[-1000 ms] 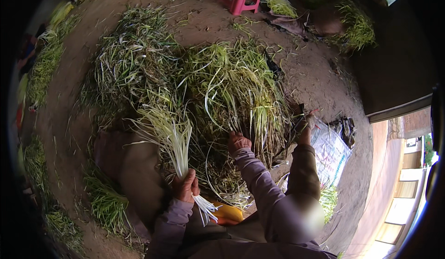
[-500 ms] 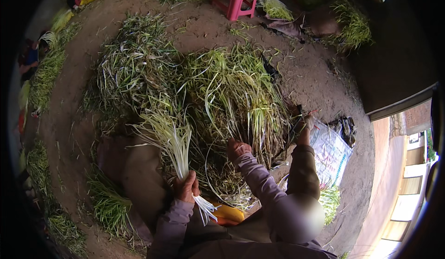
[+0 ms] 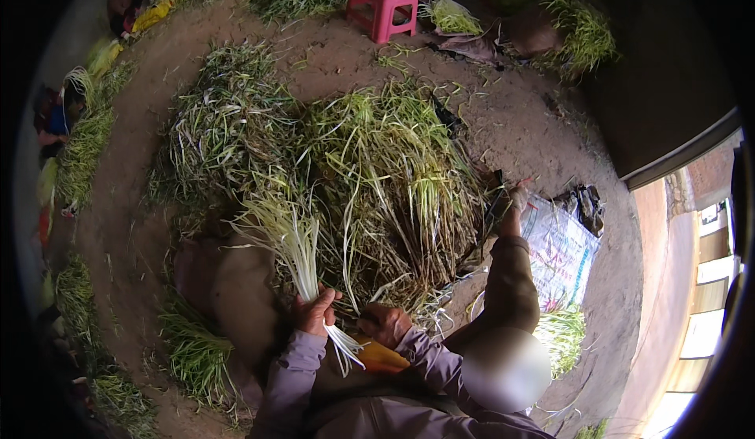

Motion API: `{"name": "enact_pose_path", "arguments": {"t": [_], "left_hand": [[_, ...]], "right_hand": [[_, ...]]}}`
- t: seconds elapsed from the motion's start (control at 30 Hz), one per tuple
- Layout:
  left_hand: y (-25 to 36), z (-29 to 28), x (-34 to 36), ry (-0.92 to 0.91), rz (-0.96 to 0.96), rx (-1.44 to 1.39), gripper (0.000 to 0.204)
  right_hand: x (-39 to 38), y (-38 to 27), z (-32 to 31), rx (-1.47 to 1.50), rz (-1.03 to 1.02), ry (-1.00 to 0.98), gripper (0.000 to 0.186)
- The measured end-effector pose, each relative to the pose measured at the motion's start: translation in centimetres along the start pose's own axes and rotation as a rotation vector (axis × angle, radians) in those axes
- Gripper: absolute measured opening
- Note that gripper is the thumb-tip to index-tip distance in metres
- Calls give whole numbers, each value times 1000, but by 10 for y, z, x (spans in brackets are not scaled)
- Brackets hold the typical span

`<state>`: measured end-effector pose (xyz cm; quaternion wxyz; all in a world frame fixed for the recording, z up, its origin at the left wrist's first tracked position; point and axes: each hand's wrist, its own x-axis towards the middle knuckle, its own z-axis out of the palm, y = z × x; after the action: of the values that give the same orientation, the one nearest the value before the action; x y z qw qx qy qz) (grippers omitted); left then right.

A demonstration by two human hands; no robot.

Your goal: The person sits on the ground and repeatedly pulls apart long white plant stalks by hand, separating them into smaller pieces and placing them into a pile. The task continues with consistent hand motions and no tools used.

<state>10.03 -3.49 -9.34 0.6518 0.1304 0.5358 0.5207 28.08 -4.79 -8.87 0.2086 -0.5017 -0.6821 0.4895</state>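
Note:
My left hand (image 3: 314,313) is closed around a bunch of long leafy stalks (image 3: 303,254), chive-like, with pale yellow-green leaves fanning away from me and white ends sticking out below the fist. Beside it, to the right, my right hand (image 3: 384,325) is closed, fingers curled, at the near edge of a large heap of stalks (image 3: 401,180). One long pale stalk (image 3: 347,270) runs from the heap down to its fingers and appears pinched there; its end is hidden. The heap has green leaves on top and brown, dry ones lower down.
Left of the heap lies another leafy pile (image 3: 228,117). A green bundle (image 3: 193,345) rests by my left knee. My outstretched right leg (image 3: 513,282) borders the heap, with a white printed sack (image 3: 558,242) beyond it. A pink stool (image 3: 383,7) stands at the back.
My right hand has drawn back from the heap toward me and now sits close beside my left hand, with a long stalk trailing from it. The left hand keeps its bunch nearly in place.

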Motion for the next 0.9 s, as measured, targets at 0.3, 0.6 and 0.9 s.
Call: {"name": "enact_pose_path", "arguments": {"t": [0.3,0.6,0.9], "left_hand": [[-8,-7,-6,-52,44,120,23],[18,23,-33,-138,41,164,26],[10,28,-36,-182,4,275,19]], "right_hand": [[-33,-21,19,-9,0,-34,21],[-16,-24,1,211,41,121,31],[21,-21,14,1066,224,319,9]]}}
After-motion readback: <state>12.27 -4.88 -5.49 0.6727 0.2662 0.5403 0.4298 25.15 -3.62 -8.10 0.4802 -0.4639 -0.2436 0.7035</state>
